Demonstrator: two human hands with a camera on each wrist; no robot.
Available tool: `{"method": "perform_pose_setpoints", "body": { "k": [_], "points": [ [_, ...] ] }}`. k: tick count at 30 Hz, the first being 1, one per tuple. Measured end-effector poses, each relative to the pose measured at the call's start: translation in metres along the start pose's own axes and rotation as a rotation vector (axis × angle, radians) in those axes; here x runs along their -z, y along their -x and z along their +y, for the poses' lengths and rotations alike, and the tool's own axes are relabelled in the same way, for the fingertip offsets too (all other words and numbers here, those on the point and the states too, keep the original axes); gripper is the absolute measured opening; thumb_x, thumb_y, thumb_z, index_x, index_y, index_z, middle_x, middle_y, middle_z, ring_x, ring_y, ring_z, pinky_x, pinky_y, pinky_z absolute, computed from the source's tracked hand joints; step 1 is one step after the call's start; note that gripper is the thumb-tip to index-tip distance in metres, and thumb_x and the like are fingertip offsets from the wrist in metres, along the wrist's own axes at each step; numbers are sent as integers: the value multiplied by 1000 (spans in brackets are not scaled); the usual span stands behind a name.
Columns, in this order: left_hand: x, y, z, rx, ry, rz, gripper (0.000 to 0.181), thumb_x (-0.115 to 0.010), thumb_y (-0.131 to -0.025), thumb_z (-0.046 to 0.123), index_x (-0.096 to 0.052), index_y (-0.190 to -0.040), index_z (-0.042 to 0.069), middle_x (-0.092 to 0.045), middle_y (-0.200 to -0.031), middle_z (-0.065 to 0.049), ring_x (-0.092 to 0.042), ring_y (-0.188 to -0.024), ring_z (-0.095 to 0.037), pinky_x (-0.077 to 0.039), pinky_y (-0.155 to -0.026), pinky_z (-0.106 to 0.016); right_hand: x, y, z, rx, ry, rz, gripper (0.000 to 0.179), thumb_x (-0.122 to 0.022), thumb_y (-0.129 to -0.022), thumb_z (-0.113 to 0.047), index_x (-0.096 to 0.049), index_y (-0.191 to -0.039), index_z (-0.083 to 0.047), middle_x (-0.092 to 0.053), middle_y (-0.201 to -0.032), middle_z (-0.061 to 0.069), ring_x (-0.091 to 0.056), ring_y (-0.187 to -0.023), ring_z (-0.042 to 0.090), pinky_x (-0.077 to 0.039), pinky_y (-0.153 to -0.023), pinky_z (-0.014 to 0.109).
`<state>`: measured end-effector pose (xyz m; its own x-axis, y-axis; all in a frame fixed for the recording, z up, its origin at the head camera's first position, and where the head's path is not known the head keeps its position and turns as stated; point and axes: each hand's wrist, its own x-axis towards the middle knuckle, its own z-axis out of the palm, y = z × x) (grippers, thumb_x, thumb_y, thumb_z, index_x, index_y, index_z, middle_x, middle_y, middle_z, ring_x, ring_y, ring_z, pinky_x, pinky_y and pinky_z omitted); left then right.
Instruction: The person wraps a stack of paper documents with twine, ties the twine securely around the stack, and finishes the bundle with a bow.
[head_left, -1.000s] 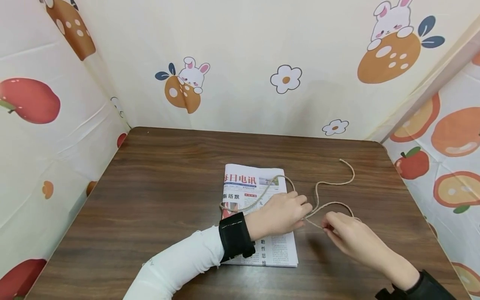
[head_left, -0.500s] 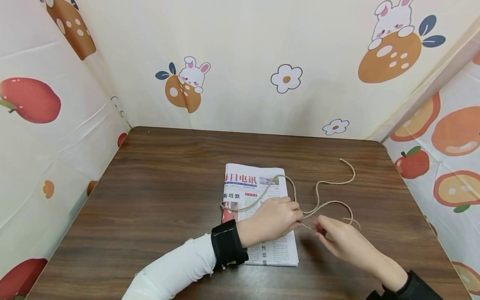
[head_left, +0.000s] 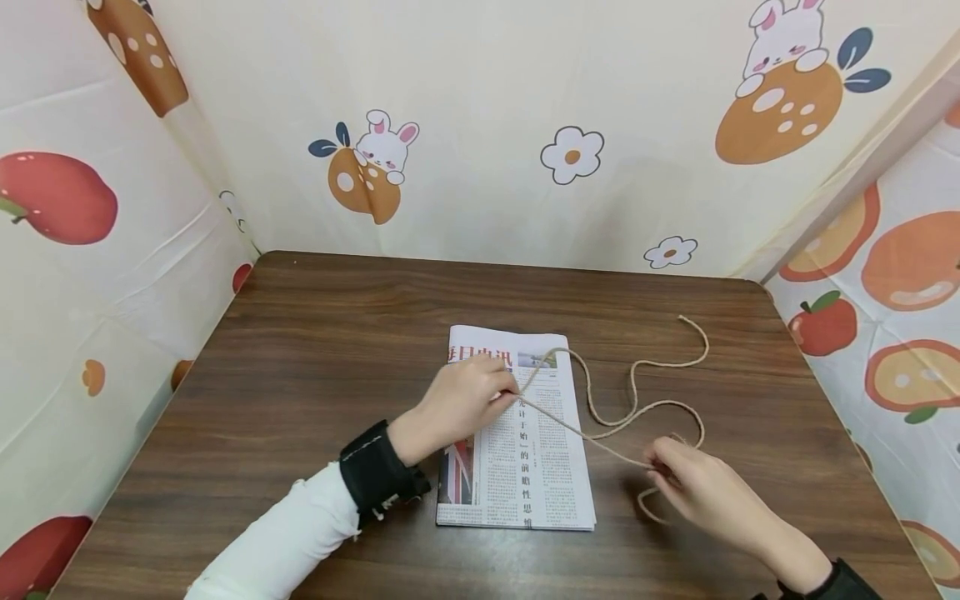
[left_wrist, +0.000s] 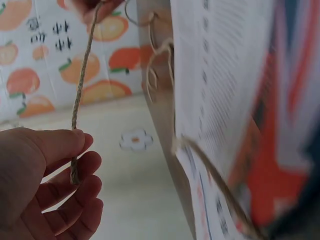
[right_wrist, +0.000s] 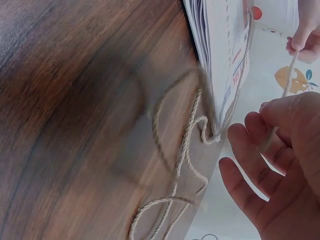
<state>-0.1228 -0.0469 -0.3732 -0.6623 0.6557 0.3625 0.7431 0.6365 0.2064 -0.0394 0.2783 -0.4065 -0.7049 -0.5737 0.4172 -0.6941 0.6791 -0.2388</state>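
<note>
A folded newspaper (head_left: pixel 555 492) lies flat on the brown table. Above its upper half my left hand (head_left: pixel 465 396) pinches a beige rope (head_left: pixel 555 418) between thumb and fingers. The left wrist view shows that hand (left_wrist: pixel 55 185) close to the rope's cut end (left_wrist: pixel 74 177). From there the rope stretches nearly straight to my right hand (head_left: pixel 701 483), right of the paper. In the right wrist view the right hand (right_wrist: pixel 285 165) pinches the rope by thumb and forefinger, its other fingers loosely bent. More rope passes over the newspaper's top part, partly hidden behind the left hand.
A loose rope length (head_left: pixel 633 383) curls on the table (head_left: pixel 337 350) right of the newspaper, reaching toward the back. Printed cloth (head_left: pixel 480 192) with bunnies and flowers stands along the back edge. Fruit-patterned cloth (head_left: pixel 900 333) borders the right side.
My left hand has moved left and up across the newspaper, drawing out a rope length between the hands. The right hand has shifted slightly; a rope tail now hangs below it.
</note>
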Motion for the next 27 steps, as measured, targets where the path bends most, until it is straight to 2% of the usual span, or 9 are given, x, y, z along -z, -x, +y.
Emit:
{"method": "perform_pose_setpoints", "body": {
  "k": [2,4,6,8,11,17,22,27],
  "points": [
    [4,6,-9,32,-6,6,5,-67,-83,23,-71,-83,20,-62,-81,8,-55,-73,-7,-46,-61,-22,-1,0,1,0,3,-1,36,-32,-96,-40,-55,-83,-16,-44,-75,-19,-42,-65,-6,-33,-54,11],
    [8,12,-17,65,-20,11,4,-67,-83,23,-71,-83,21,-63,-81,9,-55,-74,-7,-46,-60,-23,-1,0,1,-5,-1,-6,30,-37,-96,-37,-55,-83,-16,-44,-75,-19,-42,-64,-6,-33,-54,11],
    [11,17,-25,92,-30,15,4,-67,-83,22,-71,-83,20,-63,-81,8,-55,-73,-8,-45,-58,-23,-1,-1,1,-17,-5,-15,17,-49,-93,-30,-55,-84,-17,-45,-74,-20,-42,-64,-7,-33,-54,11],
    [15,23,-33,125,-40,17,4,-67,-83,21,-70,-83,19,-63,-81,8,-53,-71,-8,-44,-57,-22,0,-2,0,-32,-8,-27,6,-61,-86,-20,-55,-84,-18,-45,-74,-20,-43,-65,-7,-33,-55,11],
    [21,32,-44,174,-44,34,4,-68,-82,20,-70,-83,17,-62,-81,6,-51,-69,-8,-42,-55,-22,1,-5,-1,-45,-13,-41,21,-69,-74,-9,-54,-84,-20,-44,-74,-21,-42,-65,-8,-33,-55,10],
    [32,49,-59,262,-47,48,4,-70,-82,20,-71,-83,16,-62,-80,4,-52,-70,-10,-44,-56,-25,6,-17,-4,-47,-49,-23,30,-72,-69,-1,-56,-85,-20,-51,-77,-20,-49,-68,-7,-38,-57,10],
    [28,58,-63,277,-47,21,4,-69,-82,21,-72,-82,17,-58,-80,4,-51,-72,-11,-42,-55,-24,18,-38,-6,-40,-56,-15,31,-73,-70,0,-57,-88,-21,-56,-80,-16,-54,-71,-5,-42,-60,11],
    [23,63,-67,268,-58,38,4,-71,-80,19,-72,-81,16,-54,-80,3,-47,-71,-12,-40,-53,-23,33,-63,-3,-27,-28,-26,29,-72,-72,-2,-58,-89,-21,-57,-81,-17,-52,-69,-6,-40,-59,11]
  ]
}}
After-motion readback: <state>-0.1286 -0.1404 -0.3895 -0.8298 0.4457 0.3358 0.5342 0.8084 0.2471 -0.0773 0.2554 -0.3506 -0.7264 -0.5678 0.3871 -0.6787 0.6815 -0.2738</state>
